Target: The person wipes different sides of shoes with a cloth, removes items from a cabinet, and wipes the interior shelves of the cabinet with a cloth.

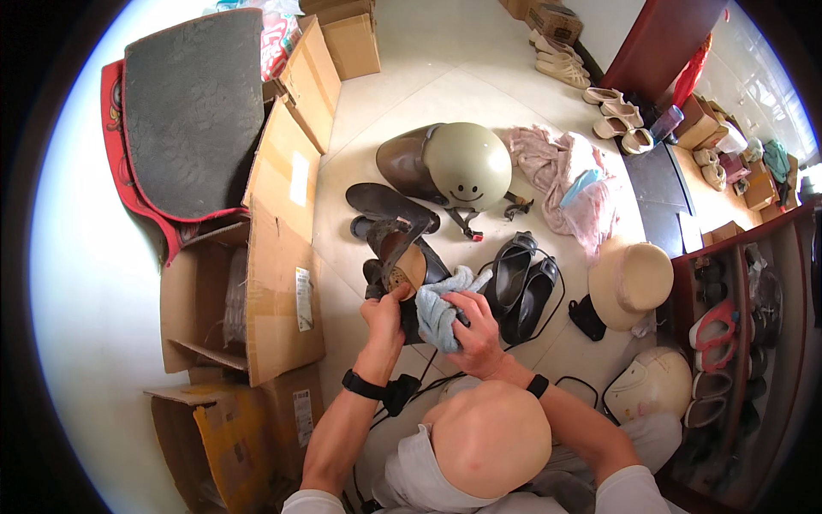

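Observation:
My left hand (385,316) grips a dark strapped sandal (411,263) with a tan insole, its thumb on the insole. In my right hand (476,334) is a bunched light blue cloth (440,311), which lies against the sandal's right side. The fingertips behind the cloth are partly hidden. Just right of the cloth, a pair of black flat shoes (521,289) with buckles lies on the floor. Beyond the sandal are a dark slipper sole (385,202) and a pale green helmet (469,164) with a smiling face and a dark visor.
Cardboard boxes (282,295) and a dark mat (196,115) with red edging stand at the left. Right of me are a pink cloth (555,173), a straw hat (632,283), a cream helmet (655,385) and a shoe rack (732,257). Black cables (443,382) run across the floor near my knee.

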The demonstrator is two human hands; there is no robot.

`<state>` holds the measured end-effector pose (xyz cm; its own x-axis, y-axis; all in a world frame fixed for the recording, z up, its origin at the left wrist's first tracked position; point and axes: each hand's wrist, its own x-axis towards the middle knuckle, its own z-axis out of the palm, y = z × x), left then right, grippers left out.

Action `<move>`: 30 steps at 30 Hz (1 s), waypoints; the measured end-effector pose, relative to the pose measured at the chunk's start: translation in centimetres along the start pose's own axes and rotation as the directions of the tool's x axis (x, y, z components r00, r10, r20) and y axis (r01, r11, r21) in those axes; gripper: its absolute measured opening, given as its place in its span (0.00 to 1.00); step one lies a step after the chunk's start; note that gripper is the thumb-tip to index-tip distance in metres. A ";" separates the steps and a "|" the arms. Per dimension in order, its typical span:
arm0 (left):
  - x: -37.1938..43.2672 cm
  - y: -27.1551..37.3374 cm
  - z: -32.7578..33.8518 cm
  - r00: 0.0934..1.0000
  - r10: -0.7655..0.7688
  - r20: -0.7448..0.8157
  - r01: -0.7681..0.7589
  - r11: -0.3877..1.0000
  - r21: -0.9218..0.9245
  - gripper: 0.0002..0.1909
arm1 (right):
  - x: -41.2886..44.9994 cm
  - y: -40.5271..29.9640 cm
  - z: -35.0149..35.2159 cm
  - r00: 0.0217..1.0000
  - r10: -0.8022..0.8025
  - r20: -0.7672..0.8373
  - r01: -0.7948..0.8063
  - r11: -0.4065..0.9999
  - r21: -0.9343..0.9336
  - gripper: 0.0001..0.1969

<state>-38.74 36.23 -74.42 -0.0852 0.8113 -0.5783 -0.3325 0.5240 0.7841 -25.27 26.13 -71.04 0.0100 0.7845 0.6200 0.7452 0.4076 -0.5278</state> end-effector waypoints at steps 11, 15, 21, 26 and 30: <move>-0.2 1.4 -4.2 0.557 0.681 0.475 -0.789 0.255 0.559 0.02 | 0.0 2.7 -4.6 0.743 0.649 -0.166 -0.613 0.759 0.220 0.18; -2.2 1.6 -4.5 0.472 0.569 0.674 -0.831 0.032 0.555 0.15 | 3.9 2.7 -7.1 0.824 0.534 -0.189 -0.540 0.841 0.021 0.18; -3.9 0.7 -3.8 0.397 0.518 0.758 -0.868 -0.057 0.494 0.13 | 5.2 2.2 -3.7 0.974 0.064 0.217 -0.072 0.997 0.028 0.16; -2.7 0.5 -4.7 0.337 0.518 0.786 -0.855 -0.180 0.486 0.13 | 3.8 4.1 -2.5 0.837 0.321 0.443 -0.203 0.934 -0.293 0.14; 0.5 0.9 -8.7 0.374 0.421 0.826 -0.809 -0.287 0.513 0.14 | 4.4 4.5 -3.8 0.853 0.454 0.256 -0.389 0.882 -0.265 0.14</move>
<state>-47.28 34.78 -75.97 0.6042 0.7383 0.2998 0.6460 -0.6741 0.3582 -19.36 29.59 -68.48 0.1758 0.9743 0.1407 0.8302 -0.0700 -0.5530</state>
